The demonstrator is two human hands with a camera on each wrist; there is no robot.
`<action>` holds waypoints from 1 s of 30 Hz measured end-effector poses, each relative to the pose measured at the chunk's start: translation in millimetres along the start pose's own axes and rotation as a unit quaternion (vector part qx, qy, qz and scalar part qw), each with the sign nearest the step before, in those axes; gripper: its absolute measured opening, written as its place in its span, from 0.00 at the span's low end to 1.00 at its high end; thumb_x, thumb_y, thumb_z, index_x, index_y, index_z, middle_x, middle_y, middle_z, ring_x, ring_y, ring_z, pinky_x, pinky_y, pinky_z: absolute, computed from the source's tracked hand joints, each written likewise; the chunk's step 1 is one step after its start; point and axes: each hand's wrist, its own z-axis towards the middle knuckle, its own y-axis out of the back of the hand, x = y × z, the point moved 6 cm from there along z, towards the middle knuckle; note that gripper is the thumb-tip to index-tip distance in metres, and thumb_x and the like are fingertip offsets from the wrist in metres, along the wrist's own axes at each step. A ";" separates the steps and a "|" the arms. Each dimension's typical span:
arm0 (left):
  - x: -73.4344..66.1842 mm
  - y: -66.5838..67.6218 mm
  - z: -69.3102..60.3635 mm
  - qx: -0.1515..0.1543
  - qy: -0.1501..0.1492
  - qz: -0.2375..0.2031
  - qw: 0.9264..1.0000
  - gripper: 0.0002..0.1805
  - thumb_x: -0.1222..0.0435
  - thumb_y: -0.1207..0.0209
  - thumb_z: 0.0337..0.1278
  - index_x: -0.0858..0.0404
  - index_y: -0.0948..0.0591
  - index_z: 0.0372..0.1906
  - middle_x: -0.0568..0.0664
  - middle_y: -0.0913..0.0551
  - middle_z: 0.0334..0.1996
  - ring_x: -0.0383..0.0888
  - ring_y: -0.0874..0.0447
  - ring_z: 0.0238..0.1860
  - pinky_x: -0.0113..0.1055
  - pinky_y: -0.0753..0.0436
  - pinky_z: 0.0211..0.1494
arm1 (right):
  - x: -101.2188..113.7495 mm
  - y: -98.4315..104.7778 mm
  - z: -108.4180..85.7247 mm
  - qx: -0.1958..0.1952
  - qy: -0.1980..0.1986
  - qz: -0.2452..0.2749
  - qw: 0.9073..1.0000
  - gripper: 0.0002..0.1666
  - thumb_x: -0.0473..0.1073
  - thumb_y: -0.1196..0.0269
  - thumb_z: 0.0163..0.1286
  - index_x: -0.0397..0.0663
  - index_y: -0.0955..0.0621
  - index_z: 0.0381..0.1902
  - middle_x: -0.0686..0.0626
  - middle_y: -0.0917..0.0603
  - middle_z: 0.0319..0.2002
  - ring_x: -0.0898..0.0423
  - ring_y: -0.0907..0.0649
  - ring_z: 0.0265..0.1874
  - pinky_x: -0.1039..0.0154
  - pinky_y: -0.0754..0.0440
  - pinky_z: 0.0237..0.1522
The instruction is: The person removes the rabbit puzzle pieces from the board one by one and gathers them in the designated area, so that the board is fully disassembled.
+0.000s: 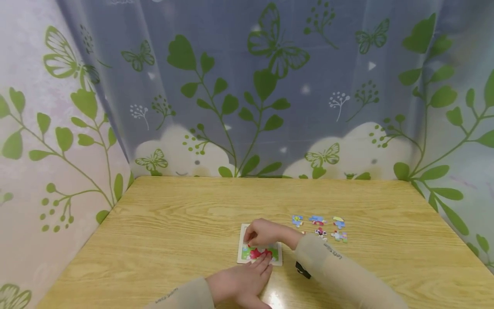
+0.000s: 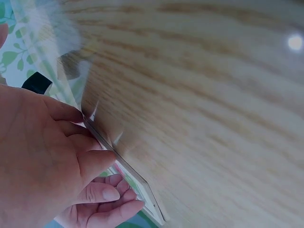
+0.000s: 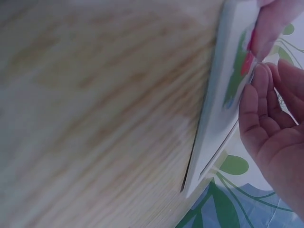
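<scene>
A jigsaw puzzle board [image 1: 240, 253] with a pale frame lies flat on the table, its lower part filled with a green and red picture. My left hand [image 1: 243, 281] rests its extended fingertips on the near side of the board, over the picture. My right hand [image 1: 266, 231] is above the board's left part with curled fingers, pinching a small puzzle piece [image 1: 249, 245]. Only a red bit of that piece shows at the fingertips; the rest is hidden. In the right wrist view, the curled right fingers [image 3: 259, 102] are against the board's surface.
Several loose puzzle pieces [image 1: 317, 220] lie in two rows on the table right of the board, some partly behind the right arm. A black object [image 1: 302, 270] shows below the right sleeve. A patterned curtain [image 1: 239, 86] stands behind the wooden table [image 1: 173, 214].
</scene>
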 end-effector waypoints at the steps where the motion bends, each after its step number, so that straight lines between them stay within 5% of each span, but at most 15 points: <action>1: -0.1 0.1 0.0 0.001 -0.001 -0.002 1.000 0.50 0.32 0.60 0.47 0.67 0.44 0.66 0.59 0.53 0.67 0.48 0.60 0.67 0.33 0.44 0.62 | -0.4 -0.3 0.2 0.001 -0.002 0.001 1.000 0.04 0.29 0.41 0.56 0.39 0.19 0.29 0.54 0.20 0.25 0.66 0.23 0.27 0.73 0.26 0.33; 30: 0.0 2.3 -0.5 -0.004 -0.005 0.019 1.000 0.50 0.32 0.59 0.46 0.67 0.43 0.65 0.59 0.52 0.66 0.48 0.57 0.66 0.29 0.48 0.63 | 0.9 -4.4 5.3 0.033 -0.014 0.015 0.999 0.09 0.28 0.39 0.54 0.46 0.25 0.22 0.57 0.27 0.21 0.65 0.29 0.22 0.73 0.29 0.26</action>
